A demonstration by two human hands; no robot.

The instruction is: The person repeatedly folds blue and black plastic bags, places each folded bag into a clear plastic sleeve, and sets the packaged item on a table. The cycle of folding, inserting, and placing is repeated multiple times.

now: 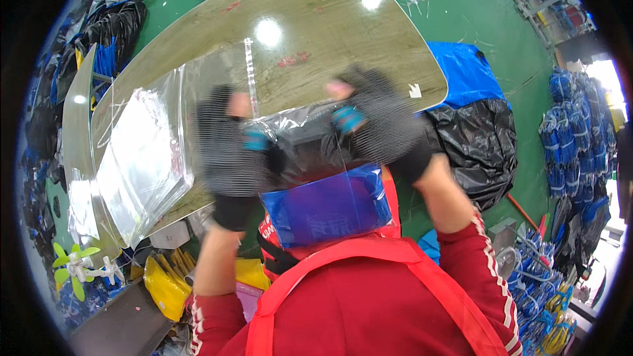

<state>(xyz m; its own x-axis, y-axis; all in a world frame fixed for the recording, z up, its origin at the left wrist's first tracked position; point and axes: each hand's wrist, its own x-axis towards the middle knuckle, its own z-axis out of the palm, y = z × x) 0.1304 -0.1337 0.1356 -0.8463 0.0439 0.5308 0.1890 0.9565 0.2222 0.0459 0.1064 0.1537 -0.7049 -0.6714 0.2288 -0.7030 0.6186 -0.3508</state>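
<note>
So I'm watching someone at a wood-look desk with a bag right up against them: the black part sits at the desk's near edge between the two hands, and the blue part hangs down in front of their red apron. My guess is it's kept that close so both arms stay bent and easy, and there's a hand at each end so the plastic doesn't slump or slide. Left hand is at the left end of the black part, right hand at the right end, both in grey gloves with some bare fingertip showing, probably for feel on slippery film. As for the grip, both hands are too blurred, so honestly I can't tell if either one is clamped on the bag or just resting on it. Counting up: two hands, one bag as far as I can make out, one desk, one green fan off to the left. The clear sheets overlap too much to count; I'd say they lie left to be within easy reach. One blue-and-black pile sits past the desk's right side, and the blue bundles further right are too jumbled to number.
</note>
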